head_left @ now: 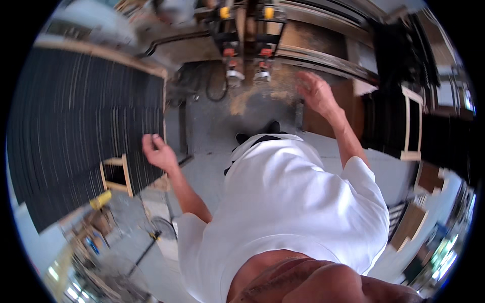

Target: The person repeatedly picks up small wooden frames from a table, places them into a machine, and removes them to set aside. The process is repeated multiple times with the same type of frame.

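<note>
My left hand [160,153] hangs in the air beside a broad stack of thin black panels [86,106], with nothing in it and its fingers loosely apart. Closest to it on that stack is a small pale wooden frame [127,174] around a black middle. On the other side, my right hand [319,96] is raised above a brown board surface [331,111], empty, its fingers spread and slightly blurred. Ahead, between the hands, stands a machine with two clamp-like heads [247,65] in black, red and white.
More black panels [386,121] are stacked at the right, with another pale wooden frame [413,123] against them. Sawdust [240,103] lies on the grey floor below the machine. A black hose [216,88] loops near it. Behind on the left stands a pedestal fan [161,230].
</note>
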Demonstrator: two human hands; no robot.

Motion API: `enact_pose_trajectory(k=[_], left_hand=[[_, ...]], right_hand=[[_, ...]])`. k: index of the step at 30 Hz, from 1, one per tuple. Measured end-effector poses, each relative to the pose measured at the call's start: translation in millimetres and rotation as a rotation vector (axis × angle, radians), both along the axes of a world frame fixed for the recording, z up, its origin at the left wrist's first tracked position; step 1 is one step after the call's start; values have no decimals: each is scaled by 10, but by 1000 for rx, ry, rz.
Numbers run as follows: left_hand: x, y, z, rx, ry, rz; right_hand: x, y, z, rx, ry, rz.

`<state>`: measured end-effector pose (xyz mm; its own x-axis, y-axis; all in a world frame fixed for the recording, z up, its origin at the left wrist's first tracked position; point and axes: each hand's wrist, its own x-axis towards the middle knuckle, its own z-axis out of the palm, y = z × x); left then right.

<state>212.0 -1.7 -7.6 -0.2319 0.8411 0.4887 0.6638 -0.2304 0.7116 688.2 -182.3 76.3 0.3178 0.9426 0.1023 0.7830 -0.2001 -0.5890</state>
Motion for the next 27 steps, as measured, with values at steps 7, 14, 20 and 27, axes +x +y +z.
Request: enact_pose_trajectory(k=[7,14,20,27], left_hand=[[2276,-292,-767,-557,-472,-593],[3222,422,-732,-580,-439,-763],[4393,1314,-125,-635,-585,-824],[5658,2541,41,-854,-866,-864]], right_hand=[[1043,-1459,1105,76,-686,-584],[1236,-2510,1061,-156,-275,-1041],[1182,-2481,974,-213,-361,-1100],[1187,-1984,1211,72,-364,-1157]])
